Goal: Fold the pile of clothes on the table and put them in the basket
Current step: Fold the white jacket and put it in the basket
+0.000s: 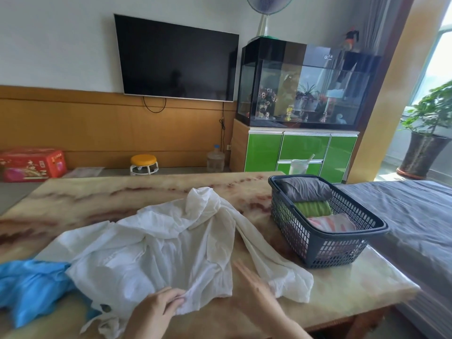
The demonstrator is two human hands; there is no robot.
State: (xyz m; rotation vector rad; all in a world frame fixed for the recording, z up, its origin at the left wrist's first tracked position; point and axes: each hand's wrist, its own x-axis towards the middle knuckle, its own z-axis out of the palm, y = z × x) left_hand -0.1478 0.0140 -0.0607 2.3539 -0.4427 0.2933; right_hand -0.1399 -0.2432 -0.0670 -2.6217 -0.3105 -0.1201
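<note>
On the marble counter [97,199], a crumpled white garment [171,245] lies spread out. The left grip [156,311] is pinching its near hem, and the right grip [254,280] is flat, fingers straight, a bit blurry. There's a blue garment [29,287] at left, and the basket [325,243] at right holds folded clothes.

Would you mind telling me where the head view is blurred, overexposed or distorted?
Head view: the right hand is smeared by motion blur, while the left hand pinching the white garment is sharper; the window at right is blown out; wide-angle distortion tilts the yellow pillar; the TV carries a faint reflection.
</note>
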